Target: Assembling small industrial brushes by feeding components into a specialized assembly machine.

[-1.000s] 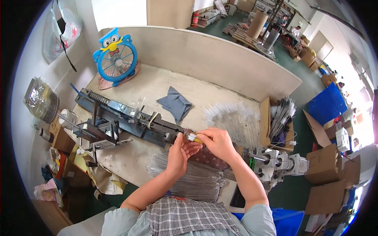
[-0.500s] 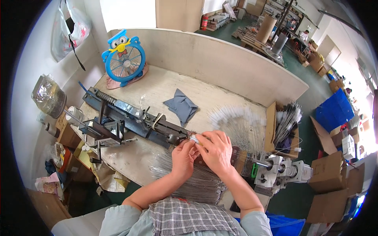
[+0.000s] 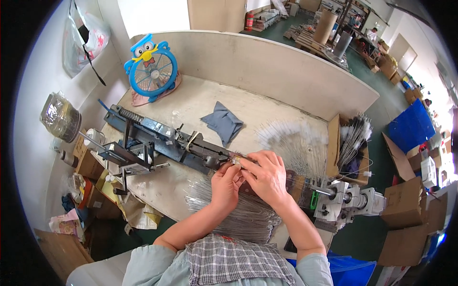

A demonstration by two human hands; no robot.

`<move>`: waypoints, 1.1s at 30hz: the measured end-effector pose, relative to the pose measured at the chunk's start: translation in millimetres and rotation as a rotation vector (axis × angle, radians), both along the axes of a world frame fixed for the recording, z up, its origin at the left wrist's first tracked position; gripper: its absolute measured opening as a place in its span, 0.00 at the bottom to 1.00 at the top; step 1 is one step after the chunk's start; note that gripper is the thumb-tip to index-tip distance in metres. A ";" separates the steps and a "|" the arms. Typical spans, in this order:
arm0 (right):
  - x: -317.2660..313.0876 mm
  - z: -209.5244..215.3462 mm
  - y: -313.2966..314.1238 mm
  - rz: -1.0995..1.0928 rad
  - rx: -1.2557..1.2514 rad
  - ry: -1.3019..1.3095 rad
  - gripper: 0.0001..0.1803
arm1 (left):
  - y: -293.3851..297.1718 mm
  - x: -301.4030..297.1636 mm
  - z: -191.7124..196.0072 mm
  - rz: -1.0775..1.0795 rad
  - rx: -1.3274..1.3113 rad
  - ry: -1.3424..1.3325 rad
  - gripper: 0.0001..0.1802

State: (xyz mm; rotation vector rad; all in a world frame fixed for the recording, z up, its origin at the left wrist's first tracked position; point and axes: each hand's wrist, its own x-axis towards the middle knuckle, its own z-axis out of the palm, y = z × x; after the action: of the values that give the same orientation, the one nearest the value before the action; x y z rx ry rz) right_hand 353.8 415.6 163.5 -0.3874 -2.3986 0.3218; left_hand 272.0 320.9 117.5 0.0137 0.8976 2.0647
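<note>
My left hand (image 3: 225, 186) and my right hand (image 3: 265, 175) meet at the right end of a long dark blue metal machine (image 3: 162, 140) lying across the workbench. Both pinch a small pale piece (image 3: 235, 162) between their fingertips, right at the machine's end. A thick bundle of thin clear-wrapped wires (image 3: 241, 214) lies under my wrists, fanning toward me. What the fingers hide of the piece cannot be seen.
A blue owl-shaped fan (image 3: 151, 69) stands at the back left, with a grey cloth (image 3: 222, 122) mid-bench. White-tipped wires (image 3: 291, 138) spread to the right beside a cardboard box of more wires (image 3: 350, 143). A grey metal fixture (image 3: 343, 200) sits at the right edge. Cartons and clutter line the left.
The view has shifted slightly. Both hands have stayed together at the machine's right end, with only small finger movements around the pale piece.
</note>
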 end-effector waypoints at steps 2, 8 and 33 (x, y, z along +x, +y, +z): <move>0.0 -2.4 0.7 -0.004 -0.009 0.012 0.13 | -0.8 -1.1 0.6 0.020 -0.020 -0.040 0.06; 3.5 -4.5 0.5 0.008 -0.033 0.012 0.13 | -1.8 3.1 8.5 0.026 -0.008 -0.096 0.07; 7.7 2.2 -0.4 -0.022 -0.023 0.028 0.14 | -0.8 -1.3 0.8 0.009 0.016 -0.114 0.12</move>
State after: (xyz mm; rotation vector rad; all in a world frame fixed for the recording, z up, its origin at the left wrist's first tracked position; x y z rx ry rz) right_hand 361.5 415.2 165.7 -0.4167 -2.3640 0.3423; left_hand 270.8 320.1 118.3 -0.0990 0.8128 2.0586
